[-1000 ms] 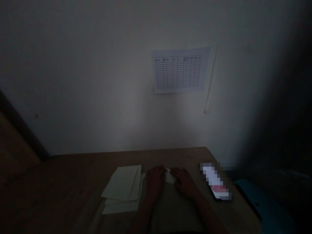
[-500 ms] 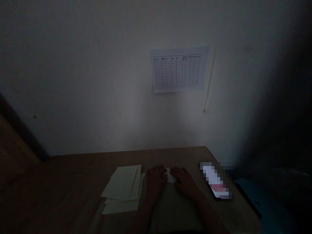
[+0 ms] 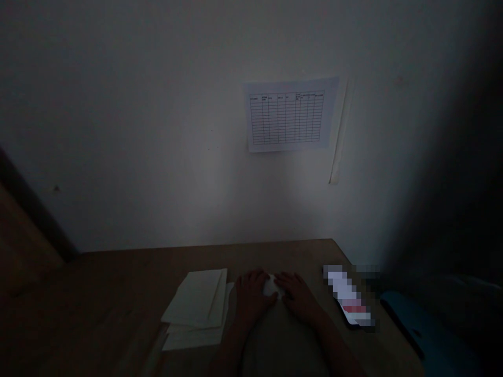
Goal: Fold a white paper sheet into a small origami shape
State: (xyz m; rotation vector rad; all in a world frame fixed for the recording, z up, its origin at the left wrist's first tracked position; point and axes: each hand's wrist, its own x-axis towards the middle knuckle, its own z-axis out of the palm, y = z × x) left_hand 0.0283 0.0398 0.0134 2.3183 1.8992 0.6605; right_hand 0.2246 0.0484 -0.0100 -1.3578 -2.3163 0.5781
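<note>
The scene is very dim. My left hand point(image 3: 251, 294) and my right hand point(image 3: 299, 294) lie side by side on a pale sheet of paper point(image 3: 275, 335) spread on the wooden table point(image 3: 118, 283). Both hands have their fingers laid flat on the sheet's far edge, where a small white folded part point(image 3: 272, 286) shows between them. A stack of folded pale papers point(image 3: 198, 303) lies just left of my left hand.
A lit phone point(image 3: 349, 298) lies on the table right of my right hand. A blue object point(image 3: 420, 330) sits beyond the table's right edge. A printed grid sheet point(image 3: 288, 115) hangs on the white wall behind.
The hands have stayed on the sheet's far edge, shifting only slightly. The view has dipped a little.
</note>
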